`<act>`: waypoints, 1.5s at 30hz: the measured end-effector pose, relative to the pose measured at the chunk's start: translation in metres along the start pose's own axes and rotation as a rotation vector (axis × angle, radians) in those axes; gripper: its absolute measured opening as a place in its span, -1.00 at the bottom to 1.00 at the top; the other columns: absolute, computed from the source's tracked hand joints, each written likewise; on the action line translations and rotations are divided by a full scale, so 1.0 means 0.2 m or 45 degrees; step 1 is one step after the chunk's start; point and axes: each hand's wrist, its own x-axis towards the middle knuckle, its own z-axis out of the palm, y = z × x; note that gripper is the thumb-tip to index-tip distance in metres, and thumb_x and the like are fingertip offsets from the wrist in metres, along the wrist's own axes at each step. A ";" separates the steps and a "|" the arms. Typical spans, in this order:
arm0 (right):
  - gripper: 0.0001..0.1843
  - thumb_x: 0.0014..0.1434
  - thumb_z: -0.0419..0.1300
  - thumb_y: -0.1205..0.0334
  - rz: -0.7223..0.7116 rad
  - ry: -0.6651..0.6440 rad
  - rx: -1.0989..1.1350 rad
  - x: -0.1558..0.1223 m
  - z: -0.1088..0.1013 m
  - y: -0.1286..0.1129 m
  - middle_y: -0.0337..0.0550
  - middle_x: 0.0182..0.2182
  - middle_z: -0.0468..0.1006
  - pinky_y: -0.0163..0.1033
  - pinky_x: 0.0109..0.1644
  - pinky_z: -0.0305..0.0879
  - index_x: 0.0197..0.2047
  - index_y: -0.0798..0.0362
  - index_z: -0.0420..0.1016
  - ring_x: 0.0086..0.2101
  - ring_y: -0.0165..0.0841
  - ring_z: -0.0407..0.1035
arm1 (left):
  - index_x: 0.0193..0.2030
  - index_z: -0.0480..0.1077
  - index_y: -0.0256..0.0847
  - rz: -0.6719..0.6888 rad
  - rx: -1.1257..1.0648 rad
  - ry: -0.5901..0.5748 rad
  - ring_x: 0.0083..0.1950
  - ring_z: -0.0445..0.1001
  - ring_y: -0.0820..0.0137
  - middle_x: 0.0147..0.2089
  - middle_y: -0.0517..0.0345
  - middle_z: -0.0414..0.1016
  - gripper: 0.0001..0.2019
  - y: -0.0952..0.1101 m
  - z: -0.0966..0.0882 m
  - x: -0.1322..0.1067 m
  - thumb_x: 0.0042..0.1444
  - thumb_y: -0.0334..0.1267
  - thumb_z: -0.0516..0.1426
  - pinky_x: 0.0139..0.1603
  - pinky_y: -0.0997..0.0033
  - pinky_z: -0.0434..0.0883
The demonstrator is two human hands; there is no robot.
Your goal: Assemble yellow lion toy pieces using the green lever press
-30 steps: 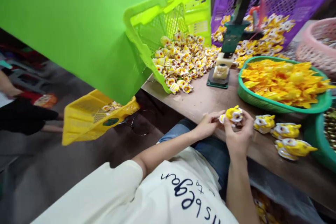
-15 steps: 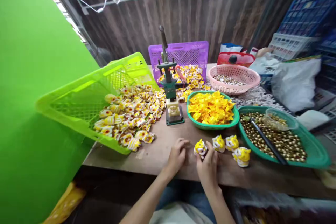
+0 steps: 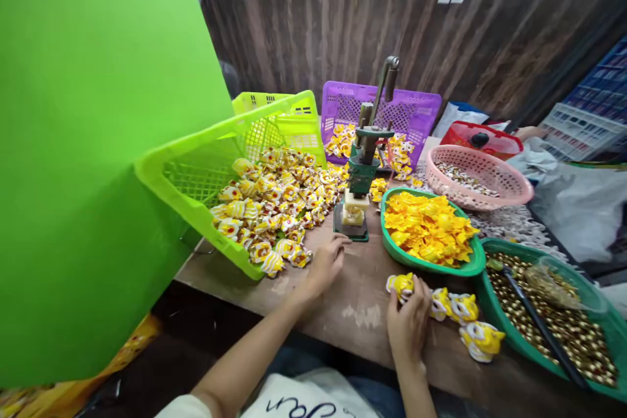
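My right hand (image 3: 409, 323) is closed around a small yellow and white toy figure (image 3: 401, 285) at the table's near edge, beside a row of three similar figures (image 3: 463, 307). My left hand (image 3: 327, 262) reaches forward over the wooden table (image 3: 362, 307) with its fingers loosely spread and nothing in it. It lies between the pile of yellow and white toy parts (image 3: 274, 209) and the base of the small green hand press (image 3: 360, 173).
A tipped lime basket (image 3: 196, 176) spills the pile. A green basin (image 3: 431, 268) holds yellow pieces; another green basin (image 3: 595, 382) holds small brown beads and a dark tool. A purple crate (image 3: 416, 108) and a pink basket (image 3: 477, 176) stand behind. A green panel (image 3: 88, 144) blocks the left.
My head turned from looking down at my lap to the table. My left hand let go of the figure and moved forward toward the press. My right hand set the figure by the row.
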 end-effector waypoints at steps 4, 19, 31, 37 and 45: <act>-0.57 0.34 0.08 0.20 -0.079 -0.006 -0.119 0.03 -0.04 -0.05 0.34 0.06 0.37 0.10 0.08 0.38 0.20 0.25 0.29 0.09 0.00 0.30 | -0.18 0.53 -0.20 -0.019 0.172 0.147 -0.03 0.50 0.27 -0.13 0.02 0.55 -0.67 -0.07 -0.09 0.05 0.10 -0.57 0.01 0.05 0.22 0.43; -0.62 0.23 0.17 0.38 -0.160 0.169 0.014 0.03 -0.09 -0.09 0.31 0.13 0.31 0.21 0.17 0.31 0.12 0.17 0.33 0.17 -0.02 0.25 | 0.18 0.39 -0.22 -0.267 1.054 -0.085 0.22 0.29 0.02 0.19 -0.16 0.38 -0.59 -0.26 -0.17 0.35 0.18 -0.38 0.05 0.19 0.02 0.28; -0.74 0.27 0.08 0.42 -0.105 0.067 0.052 0.03 -0.10 -0.10 0.23 0.09 0.33 0.13 0.14 0.33 0.03 0.15 0.35 0.14 -0.08 0.27 | 0.00 0.48 -0.19 -0.327 1.257 -0.224 0.22 0.18 -0.16 0.11 -0.12 0.47 -0.71 -0.34 -0.15 0.58 0.17 -0.18 0.16 0.18 -0.18 0.13; -0.76 0.28 0.08 0.41 -0.130 0.060 0.042 0.04 -0.11 -0.10 0.22 0.07 0.36 0.11 0.12 0.33 0.01 0.15 0.39 0.10 -0.08 0.30 | -0.22 0.57 -0.18 -0.292 1.148 -0.132 0.18 0.19 -0.11 0.04 -0.08 0.52 -0.82 -0.37 -0.17 0.58 0.18 -0.28 0.11 0.18 -0.19 0.09; -0.79 0.25 0.13 0.43 -0.130 0.031 0.039 0.02 -0.09 -0.06 0.19 0.05 0.41 0.14 0.14 0.33 -0.05 0.15 0.43 0.08 -0.09 0.34 | -0.10 0.54 -0.19 -0.337 1.162 -0.070 0.18 0.23 -0.11 0.12 -0.09 0.48 -0.76 -0.39 -0.20 0.60 0.13 -0.33 0.11 0.12 -0.11 0.20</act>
